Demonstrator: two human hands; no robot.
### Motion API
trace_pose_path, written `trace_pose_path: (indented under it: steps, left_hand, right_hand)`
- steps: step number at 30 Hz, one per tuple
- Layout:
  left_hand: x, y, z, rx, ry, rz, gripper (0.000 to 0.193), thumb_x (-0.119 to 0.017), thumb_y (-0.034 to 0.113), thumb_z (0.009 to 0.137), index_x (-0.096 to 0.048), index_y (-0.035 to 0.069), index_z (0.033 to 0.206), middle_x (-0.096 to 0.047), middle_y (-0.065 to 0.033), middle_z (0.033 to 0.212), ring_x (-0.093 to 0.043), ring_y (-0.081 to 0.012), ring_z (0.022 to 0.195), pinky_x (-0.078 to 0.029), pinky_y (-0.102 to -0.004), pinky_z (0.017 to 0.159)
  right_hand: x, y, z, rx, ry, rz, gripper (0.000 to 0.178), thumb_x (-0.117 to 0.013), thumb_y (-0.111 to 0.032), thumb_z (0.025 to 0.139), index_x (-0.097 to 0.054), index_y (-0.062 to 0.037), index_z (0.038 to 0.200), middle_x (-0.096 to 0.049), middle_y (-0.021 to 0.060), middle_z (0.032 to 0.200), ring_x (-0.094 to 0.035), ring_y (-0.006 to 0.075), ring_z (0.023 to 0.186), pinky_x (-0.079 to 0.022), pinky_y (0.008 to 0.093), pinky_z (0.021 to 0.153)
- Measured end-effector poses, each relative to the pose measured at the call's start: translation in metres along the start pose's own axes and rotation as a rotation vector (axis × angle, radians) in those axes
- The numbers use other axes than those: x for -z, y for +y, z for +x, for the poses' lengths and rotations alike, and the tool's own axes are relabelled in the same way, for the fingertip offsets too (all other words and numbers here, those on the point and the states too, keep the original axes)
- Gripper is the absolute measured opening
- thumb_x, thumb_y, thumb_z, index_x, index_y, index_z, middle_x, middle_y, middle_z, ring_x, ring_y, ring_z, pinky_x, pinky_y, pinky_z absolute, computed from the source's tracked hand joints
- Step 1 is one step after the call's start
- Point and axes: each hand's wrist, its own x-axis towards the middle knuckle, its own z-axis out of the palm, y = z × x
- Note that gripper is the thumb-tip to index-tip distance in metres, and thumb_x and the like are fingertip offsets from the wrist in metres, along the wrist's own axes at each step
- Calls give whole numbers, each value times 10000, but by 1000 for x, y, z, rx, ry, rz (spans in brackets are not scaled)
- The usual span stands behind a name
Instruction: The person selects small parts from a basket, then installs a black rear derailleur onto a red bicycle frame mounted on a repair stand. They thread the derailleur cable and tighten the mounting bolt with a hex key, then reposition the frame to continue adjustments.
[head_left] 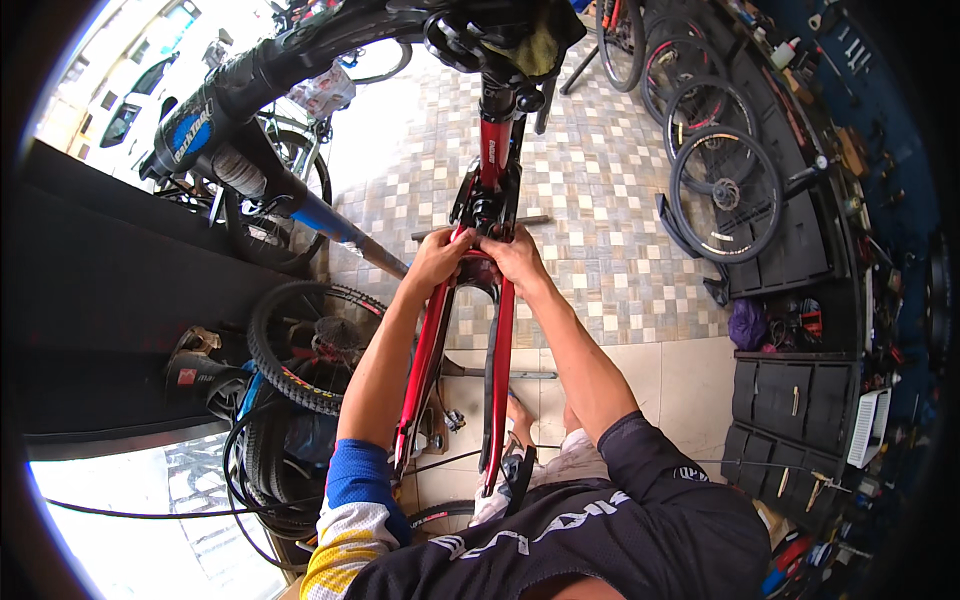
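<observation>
A red and black bicycle frame hangs from the clamp of a repair stand. Its red rear swingarm runs back toward me in two arms, with no wheel between them. My left hand is closed round the left side of the swingarm, close to the black pivot linkage. On the right side, level with it, my right hand grips the same part. Both thumbs meet near the middle, over the swingarm's bridge. Fingers curled underneath are hidden by the frame.
Several wheels lean along black cabinets at the right. A tyred wheel with a cassette stands at the left, beside looped black tyres or cables. The stand's blue post slants down left of the frame. Other bicycles stand behind it.
</observation>
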Motion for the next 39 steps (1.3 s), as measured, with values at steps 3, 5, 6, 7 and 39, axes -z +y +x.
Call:
trace_pose_path:
  steps: [3,5,6,7,39]
  left_hand:
    - [1,11,-3,7,14,74,407,-636,437,987,-654,37,913,-552,17,650,-502,-83,496,-395,-284,442]
    - [-1,17,-6,24,53,107,407,-639,439,983,-654,40,901,-544,19,647,-505,-81,498,-384,-281,437]
    - [-1,19,-8,27,51,37,396,-643,435,980,-659,45,911,-544,19,648,-498,-80,493,-374,-279,430]
    - [-2,22,-11,5,54,35,418,-643,437,976,-638,28,888,-541,2,623,-506,-97,471,-382,-291,418]
    - [-9,139,-323,-479,701,-156,392,-646,389,985,-587,1,972,-559,-29,813,-535,-121,747,-439,-271,622]
  right_hand:
    - [-3,-12,-4,-42,21,-22,86,-700,-118,865,-648,-51,874,-641,10,714,-552,113,496,-437,292,423]
    - [-3,-21,-10,-59,72,-119,93,-693,-132,868,-639,-57,850,-633,8,703,-547,113,492,-430,292,414]
    - [-3,-26,-14,-78,47,-110,107,-693,-152,884,-635,-62,874,-629,9,722,-552,117,513,-440,295,423]
    - [-2,-32,-18,-98,22,-105,122,-693,-172,901,-631,-66,899,-625,11,740,-558,120,534,-449,299,432]
    - [53,-62,8,-328,-289,-13,843,-685,-801,744,-631,-64,1149,-669,35,885,-698,161,748,-558,305,632]
